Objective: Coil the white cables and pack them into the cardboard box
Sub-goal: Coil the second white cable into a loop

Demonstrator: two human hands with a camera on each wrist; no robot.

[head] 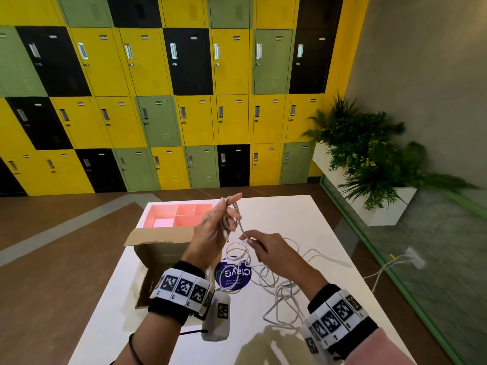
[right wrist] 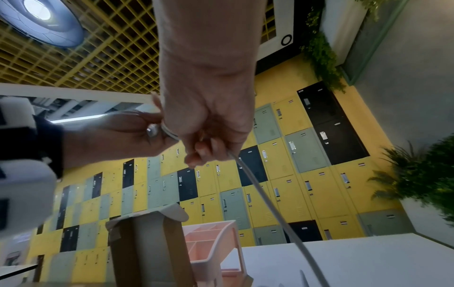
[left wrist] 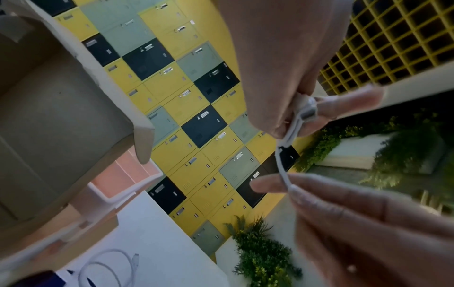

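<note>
My left hand (head: 226,217) is raised above the table, and a white cable (head: 238,222) is looped in several turns around its fingers. In the left wrist view the left hand (left wrist: 297,120) pinches the cable's metal-tipped plug (left wrist: 307,114). Just to the right, my right hand (head: 247,238) pinches the same cable between thumb and forefinger; from my right hand (right wrist: 203,153) the cable (right wrist: 270,203) runs down toward the table. An open cardboard box (head: 158,250) stands at the left. More loose white cables (head: 279,288) lie tangled at the right.
A pink divided tray (head: 181,213) sits behind the box on the white table (head: 284,214). A round blue label (head: 233,276) lies under the cables. Lockers fill the far wall; a planter (head: 369,164) stands at the right. One cable trails off the right edge.
</note>
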